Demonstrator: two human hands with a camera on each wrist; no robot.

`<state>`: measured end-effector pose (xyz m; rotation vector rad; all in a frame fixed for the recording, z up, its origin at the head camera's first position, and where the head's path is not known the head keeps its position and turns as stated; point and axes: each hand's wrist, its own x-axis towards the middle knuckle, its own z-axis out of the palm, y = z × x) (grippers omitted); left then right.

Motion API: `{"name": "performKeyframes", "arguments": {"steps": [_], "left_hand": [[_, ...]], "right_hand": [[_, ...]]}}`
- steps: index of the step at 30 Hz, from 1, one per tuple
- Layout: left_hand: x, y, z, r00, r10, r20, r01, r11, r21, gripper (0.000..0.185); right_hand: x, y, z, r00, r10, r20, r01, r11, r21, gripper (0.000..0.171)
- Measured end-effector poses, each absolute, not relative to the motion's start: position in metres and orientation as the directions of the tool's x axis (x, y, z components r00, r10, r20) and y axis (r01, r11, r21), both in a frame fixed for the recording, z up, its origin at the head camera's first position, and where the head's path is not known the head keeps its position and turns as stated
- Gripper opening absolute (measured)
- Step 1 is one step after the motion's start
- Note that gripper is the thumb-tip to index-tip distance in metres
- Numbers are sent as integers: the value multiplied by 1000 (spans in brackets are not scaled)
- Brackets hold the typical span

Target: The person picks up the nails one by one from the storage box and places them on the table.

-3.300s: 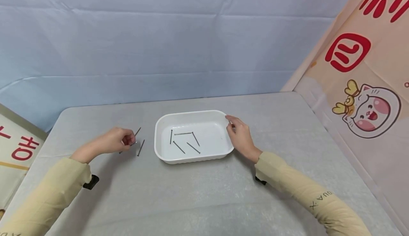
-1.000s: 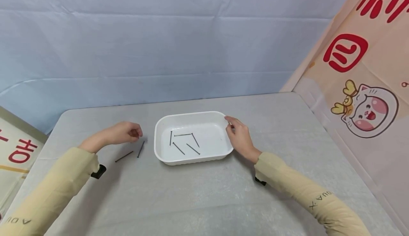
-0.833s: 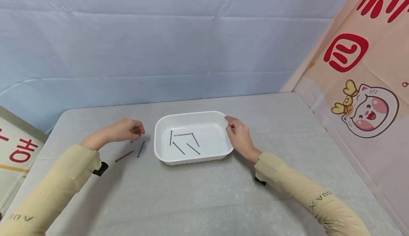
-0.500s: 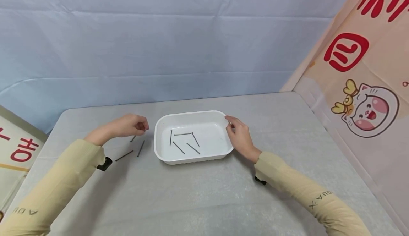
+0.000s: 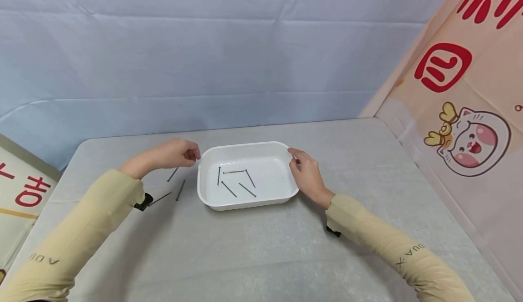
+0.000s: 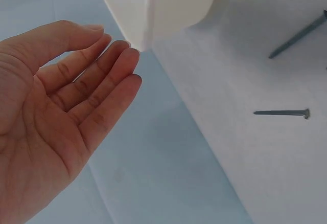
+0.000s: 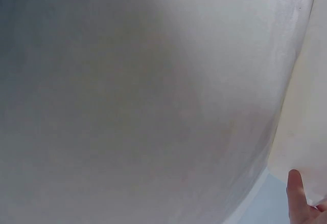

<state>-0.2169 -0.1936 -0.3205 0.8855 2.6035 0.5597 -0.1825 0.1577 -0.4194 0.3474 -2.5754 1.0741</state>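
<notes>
A shallow white tray stands mid-table with several dark nails lying inside it. My left hand is at the tray's far left corner, its fingers relaxed and gently bent. In the left wrist view that hand shows an empty palm, with fingertips touching or very near the tray's corner. On the opposite side, my right hand holds the tray's right rim near the far corner. The right wrist view has one finger against the outer wall.
Three loose nails lie left of the tray: a far nail, a middle nail and a near nail beside the left wrist's black strap. A grey cloth covers the table. A pale blue curtain hangs behind.
My left hand has moved right and away from the loose nails to the tray's corner, uncovering the far nail. The near nail lies slightly closer than 3.3 s ago. My right hand stays put.
</notes>
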Motion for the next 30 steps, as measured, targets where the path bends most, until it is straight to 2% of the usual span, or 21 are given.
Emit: {"name": "performKeyframes", "arguments": {"steps": [30], "left_hand": [[-232, -154, -301, -728, 641, -242, 522, 748, 410, 15]], "right_hand": [[-185, 157, -421, -915, -90, 394, -344, 686, -641, 33]]}}
